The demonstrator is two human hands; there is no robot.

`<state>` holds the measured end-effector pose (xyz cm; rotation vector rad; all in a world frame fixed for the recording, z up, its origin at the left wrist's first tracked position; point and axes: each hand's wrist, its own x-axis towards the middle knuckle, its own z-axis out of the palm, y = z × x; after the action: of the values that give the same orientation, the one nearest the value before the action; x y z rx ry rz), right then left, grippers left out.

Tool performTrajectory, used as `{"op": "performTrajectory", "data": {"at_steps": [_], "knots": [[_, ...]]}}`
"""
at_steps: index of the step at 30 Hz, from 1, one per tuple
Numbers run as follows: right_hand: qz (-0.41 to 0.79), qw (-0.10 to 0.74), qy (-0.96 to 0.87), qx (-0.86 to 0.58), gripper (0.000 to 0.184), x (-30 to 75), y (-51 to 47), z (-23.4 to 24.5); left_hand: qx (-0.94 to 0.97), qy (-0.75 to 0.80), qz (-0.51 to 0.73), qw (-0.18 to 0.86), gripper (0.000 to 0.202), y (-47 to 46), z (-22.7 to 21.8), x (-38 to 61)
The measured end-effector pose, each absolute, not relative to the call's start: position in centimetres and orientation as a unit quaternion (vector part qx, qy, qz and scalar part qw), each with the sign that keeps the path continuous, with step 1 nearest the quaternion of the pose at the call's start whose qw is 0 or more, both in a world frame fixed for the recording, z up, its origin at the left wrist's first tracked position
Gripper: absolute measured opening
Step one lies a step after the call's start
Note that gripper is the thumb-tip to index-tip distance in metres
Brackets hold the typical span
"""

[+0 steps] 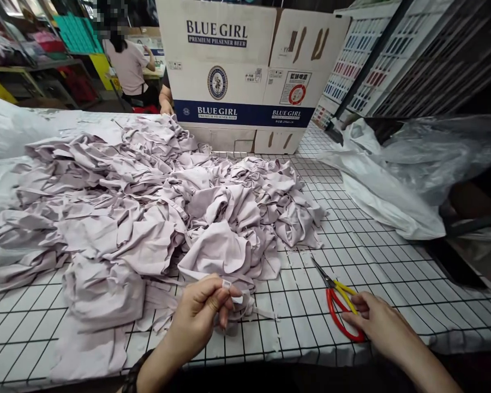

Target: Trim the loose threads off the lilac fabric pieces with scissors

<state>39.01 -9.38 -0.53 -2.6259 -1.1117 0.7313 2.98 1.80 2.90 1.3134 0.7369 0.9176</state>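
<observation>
Between the thumb and fingers of my left hand a small white label is pinched, close in front of a large heap of pale mauve fabric pieces. Narrow strips of the same cloth lie just beyond that hand. To the right, the fingers of my right hand are closed on the handles of a pair of scissors, one handle red and one yellow. The scissors rest low over the table, with their dark blades pointing away and to the left. Part of the handles is hidden under my fingers.
A white cover with a black grid lies on the table. Behind the heap stands a white and blue beer carton. Clear plastic bags lie at the right, with more at the left edge. Two other people are partly visible behind.
</observation>
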Motion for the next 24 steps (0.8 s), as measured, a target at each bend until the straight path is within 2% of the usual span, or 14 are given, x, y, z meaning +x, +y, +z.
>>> {"op": "performTrajectory", "data": {"at_steps": [4,7,13,15,18,21,24], "knots": [[0.286,0.113,-0.382,-0.871,0.026,39.0,-9.2,-0.6,0.593,0.334,0.362,0.637,0.03,1.3,3.0,3.1],[0.335,0.145,-0.381,-0.849,0.032,39.4,-9.8,-0.5,0.603,0.351,0.341,0.63,0.032,1.0,3.0,3.0],[0.414,0.355,-0.349,-0.762,0.046,35.0,-10.2,0.5,0.619,0.358,0.322,0.62,0.036,0.8,3.2,2.8],[0.421,0.386,-0.378,-0.729,0.044,31.3,-9.2,2.0,0.633,0.362,0.315,0.607,0.036,0.7,3.4,2.7],[0.398,0.314,-0.5,-0.702,0.032,26.2,-7.1,4.9,0.65,0.368,0.31,0.589,0.036,0.7,3.7,2.6],[0.326,0.23,-0.586,-0.705,0.034,23.0,-5.3,7.3,0.664,0.366,0.316,0.57,0.033,0.6,3.9,2.2],[0.295,0.196,-0.608,-0.71,0.036,21.8,-4.4,8.2,0.675,0.359,0.323,0.558,0.032,0.5,3.8,1.8]]}}
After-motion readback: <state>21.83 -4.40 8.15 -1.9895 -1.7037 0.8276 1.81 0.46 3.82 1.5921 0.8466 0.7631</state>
